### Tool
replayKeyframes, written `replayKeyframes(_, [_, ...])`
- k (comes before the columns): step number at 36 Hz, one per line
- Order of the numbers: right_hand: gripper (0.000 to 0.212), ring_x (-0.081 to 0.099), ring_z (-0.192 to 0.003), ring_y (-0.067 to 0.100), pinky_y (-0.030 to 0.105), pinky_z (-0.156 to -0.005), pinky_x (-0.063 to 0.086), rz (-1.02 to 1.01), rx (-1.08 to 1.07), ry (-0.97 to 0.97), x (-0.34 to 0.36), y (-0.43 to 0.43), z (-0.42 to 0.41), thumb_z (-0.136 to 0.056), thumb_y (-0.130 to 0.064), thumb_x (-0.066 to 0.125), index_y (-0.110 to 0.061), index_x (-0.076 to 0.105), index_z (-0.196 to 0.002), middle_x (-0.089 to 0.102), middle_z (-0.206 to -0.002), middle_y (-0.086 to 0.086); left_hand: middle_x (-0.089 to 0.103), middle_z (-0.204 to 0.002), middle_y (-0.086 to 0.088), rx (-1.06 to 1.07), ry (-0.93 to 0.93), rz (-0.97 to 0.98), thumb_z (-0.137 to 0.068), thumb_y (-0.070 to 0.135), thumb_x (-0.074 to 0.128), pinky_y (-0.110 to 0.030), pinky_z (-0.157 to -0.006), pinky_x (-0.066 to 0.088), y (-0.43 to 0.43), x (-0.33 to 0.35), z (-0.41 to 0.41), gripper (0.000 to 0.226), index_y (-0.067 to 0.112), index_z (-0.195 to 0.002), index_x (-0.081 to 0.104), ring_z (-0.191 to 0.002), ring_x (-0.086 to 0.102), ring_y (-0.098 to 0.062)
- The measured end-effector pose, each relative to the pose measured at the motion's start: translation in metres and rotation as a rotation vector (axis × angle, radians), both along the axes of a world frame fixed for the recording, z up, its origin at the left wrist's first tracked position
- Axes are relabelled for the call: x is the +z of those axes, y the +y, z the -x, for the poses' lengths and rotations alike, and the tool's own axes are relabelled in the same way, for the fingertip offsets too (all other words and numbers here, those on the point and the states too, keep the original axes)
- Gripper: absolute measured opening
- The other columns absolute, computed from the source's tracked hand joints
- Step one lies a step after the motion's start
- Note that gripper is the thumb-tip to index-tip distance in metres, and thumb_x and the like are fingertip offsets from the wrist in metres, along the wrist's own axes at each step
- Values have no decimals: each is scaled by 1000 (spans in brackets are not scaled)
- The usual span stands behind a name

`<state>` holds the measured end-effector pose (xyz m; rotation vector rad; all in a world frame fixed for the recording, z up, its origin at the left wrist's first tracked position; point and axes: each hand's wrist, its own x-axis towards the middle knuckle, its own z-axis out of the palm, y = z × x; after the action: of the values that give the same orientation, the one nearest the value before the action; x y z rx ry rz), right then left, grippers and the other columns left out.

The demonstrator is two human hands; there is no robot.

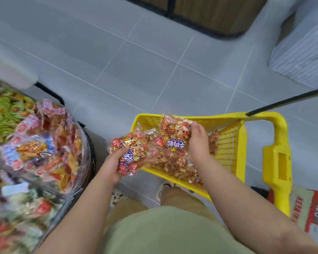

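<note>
We are loading small, crinkly snack packets (131,152) of clear and red plastic film into the yellow slotted plastic shopping basket (228,143). Our left hand (111,166) grips a loose bunch of them, fingers curled underneath and thumb pressed on top, just at the basket's near-left rim. Our right hand (198,143) is over the basket, its fingers wrapped round the packet with a cartoon face (173,133). Below it is the heap (173,163) of the same packets already lying inside.

We judge these packets light and soft. They are thin film round lumpy pieces, so they give under the fingers. The film looks glossy, so a bunch may slide apart if we pinch only one corner. The safer hold is across the middle of the bundle, fingers below and thumb above, rather than by the sealed edges. A short drop should not hurt them, though squeezing hard could crush the pieces.

Beside us on the left stands a round clear-walled display bin (84,143) piled with mixed wrapped snacks, which are blurred.
</note>
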<state>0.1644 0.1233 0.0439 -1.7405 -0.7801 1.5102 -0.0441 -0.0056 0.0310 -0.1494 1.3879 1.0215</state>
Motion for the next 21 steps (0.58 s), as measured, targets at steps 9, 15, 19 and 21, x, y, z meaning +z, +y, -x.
replayKeyframes(9, [24,66,-96,30,52,-85,53,169,320,357,34,-68,147,-95,-20,55,-8,52,-115,64,-111,17,75,-87,-12,178,133,-92,-65,32,75,-36,-50,57,-103,46,100,47,10,-105,63,-68,72,-29])
replayKeyframes(15, [42,67,-65,9,23,-58,54,96,706,246,44,-141,239,-78,-9,75,-22,52,-112,68,-89,5,71,-104,-17,373,259,-11,-62,33,81,-40,-69,57,-194,68,175,80,5,-130,49,-84,69,-33])
replayKeyframes(19, [40,66,-83,23,41,-79,54,55,942,80,55,-184,293,-62,-30,86,-20,62,-91,69,-99,10,69,-111,-19,525,307,-1,-60,32,84,-45,-78,56,-249,79,212,83,5,-132,51,-97,68,-37])
replayKeyframes(21, [44,63,-74,17,34,-66,51,78,1043,79,61,-201,316,-57,-36,87,-18,61,-87,69,-89,4,67,-116,-21,602,326,-5,-59,32,86,-43,-74,55,-275,85,227,82,6,-130,55,-95,66,-36])
